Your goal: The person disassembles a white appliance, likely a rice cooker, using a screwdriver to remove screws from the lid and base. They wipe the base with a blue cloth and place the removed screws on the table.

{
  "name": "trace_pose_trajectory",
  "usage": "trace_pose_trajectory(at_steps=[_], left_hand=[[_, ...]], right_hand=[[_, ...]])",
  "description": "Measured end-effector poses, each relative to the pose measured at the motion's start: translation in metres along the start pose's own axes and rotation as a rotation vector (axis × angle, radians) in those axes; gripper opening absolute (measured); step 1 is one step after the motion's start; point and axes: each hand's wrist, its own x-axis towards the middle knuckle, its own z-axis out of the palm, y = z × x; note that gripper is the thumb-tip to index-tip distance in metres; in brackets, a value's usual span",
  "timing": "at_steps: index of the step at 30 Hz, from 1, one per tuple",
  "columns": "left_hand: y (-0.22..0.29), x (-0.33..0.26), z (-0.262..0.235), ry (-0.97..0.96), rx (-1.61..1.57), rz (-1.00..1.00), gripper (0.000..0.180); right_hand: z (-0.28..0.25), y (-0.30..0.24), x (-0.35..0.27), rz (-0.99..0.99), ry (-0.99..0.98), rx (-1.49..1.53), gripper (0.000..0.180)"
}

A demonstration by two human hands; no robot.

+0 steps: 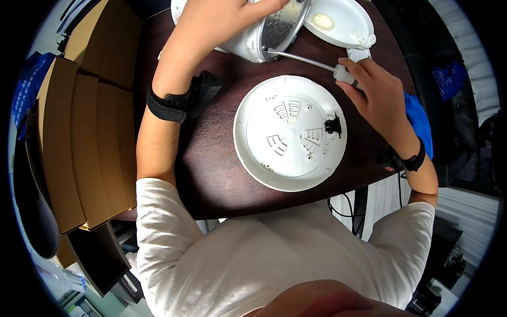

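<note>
At the top edge, my left hand lies over the side of a white rice cooker body, gripping it with the thumb along its rim; the other fingers are mostly hidden or out of frame. The cooker is tipped on its side, its metal underside exposed. My right hand is closed around the pale handle of a screwdriver. The screwdriver's tip reaches the edge of that underside. Between my arms lies a round white base cover with vent slots and a black socket piece.
The cooker's white lid stands open at the top right. Dark brown tabletop surrounds the parts. Cardboard boxes line the left side. A blue cloth or bag sits past the right edge, with black cables below.
</note>
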Motion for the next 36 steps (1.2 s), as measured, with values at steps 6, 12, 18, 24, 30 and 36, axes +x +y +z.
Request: trace_pose_trajectory(at_steps=[6, 12, 18, 24, 30, 36], left_hand=[[0.002, -0.001, -0.001, -0.023, 0.029, -0.027, 0.067], [0.000, -0.001, 0.001, -0.008, 0.009, 0.008, 0.067], [-0.004, -0.001, 0.004, 0.002, -0.013, 0.021, 0.069], [-0.009, 0.001, 0.006, -0.005, 0.023, 0.040, 0.071], [-0.010, 0.000, 0.008, 0.013, -0.021, 0.042, 0.070], [-0.010, 0.000, 0.008, 0.010, -0.020, 0.035, 0.070]], right_hand=[[0.001, 0.004, -0.003, -0.023, 0.003, -0.008, 0.037], [0.004, 0.007, 0.000, -0.061, 0.032, -0.007, 0.037], [0.005, 0.011, 0.000, -0.064, 0.028, -0.010, 0.037], [0.007, 0.013, -0.003, -0.051, 0.051, 0.009, 0.037], [0.006, 0.014, 0.000, -0.057, 0.055, 0.014, 0.036], [0.009, 0.014, -0.003, -0.058, 0.061, 0.028, 0.037]])
